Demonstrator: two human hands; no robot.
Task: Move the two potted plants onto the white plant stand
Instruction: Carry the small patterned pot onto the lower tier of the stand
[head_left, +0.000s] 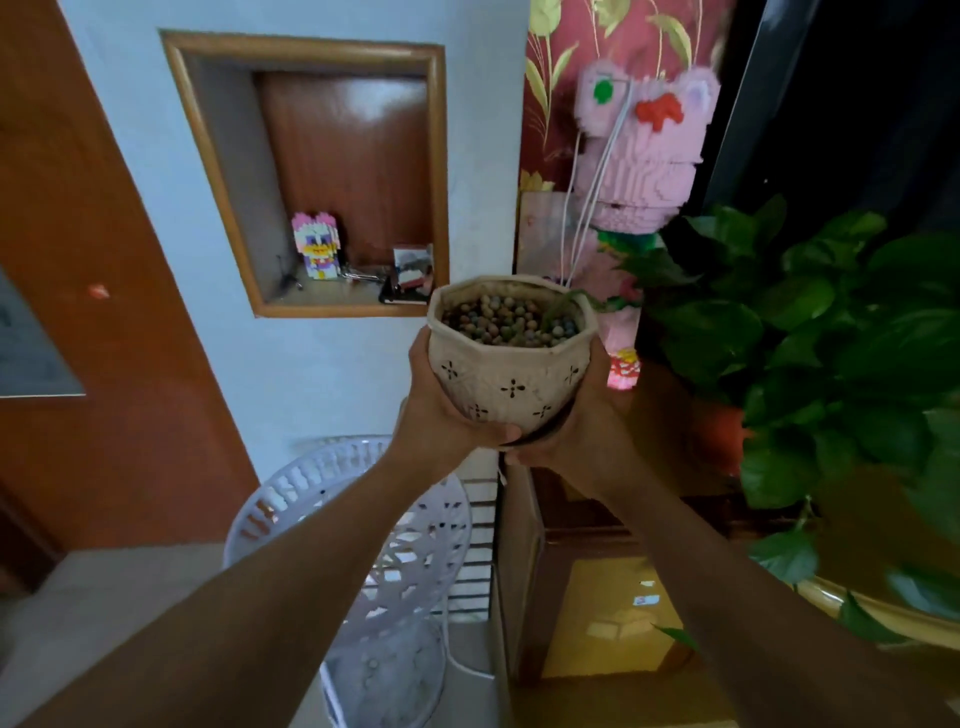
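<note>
I hold a cream ceramic pot (511, 364) in mid-air with both hands. It has cut-out star patterns, is filled with small clay pebbles, and has a thin green shoot at its right rim. My left hand (441, 410) cups its left side and bottom, and my right hand (576, 431) supports its right side and base. Below the pot and to the left stands the white plant stand (322, 478), a lattice-patterned round top partly hidden by my left forearm. A large leafy green plant (831, 332) in a red pot (719, 434) sits at the right.
A wooden-framed wall niche (311, 171) holds a small brick figure and oddments. A pink brick figure (644, 156) with white cables stands behind the pot. A glossy brown cabinet top (613, 618) lies under my right arm, an orange door (104, 312) at left.
</note>
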